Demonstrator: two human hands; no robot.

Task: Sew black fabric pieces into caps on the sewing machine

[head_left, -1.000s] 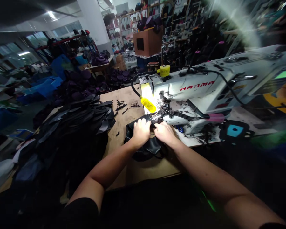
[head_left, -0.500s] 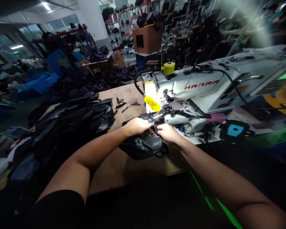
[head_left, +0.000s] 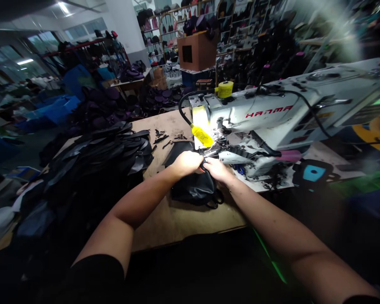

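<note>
A black leather-like bag piece [head_left: 194,188] with dark loops at its lower right lies on the wooden table under both hands. My left hand [head_left: 187,164] is closed on its upper edge. Close beside it, my right hand [head_left: 217,169] pinches the same edge, where a little orange shows between the fingers. Just beyond my fingertips is the stitching end of a white sewing machine [head_left: 256,114]. A yellow lamp [head_left: 202,136] lights that spot brightly. My hands and the glare hide the needle and the exact point where the material meets the machine.
A heap of black cut pieces [head_left: 114,152] covers the table's left side. Black scraps [head_left: 161,138] lie behind my hands. A dark item with a light-blue patch [head_left: 313,172] sits at the right. The wooden table [head_left: 164,230] has its front edge near me.
Both hands have drawn closer together at the machine's stitching end. The bag piece has shifted and turned, lying flatter, with more of it showing behind my left hand.
</note>
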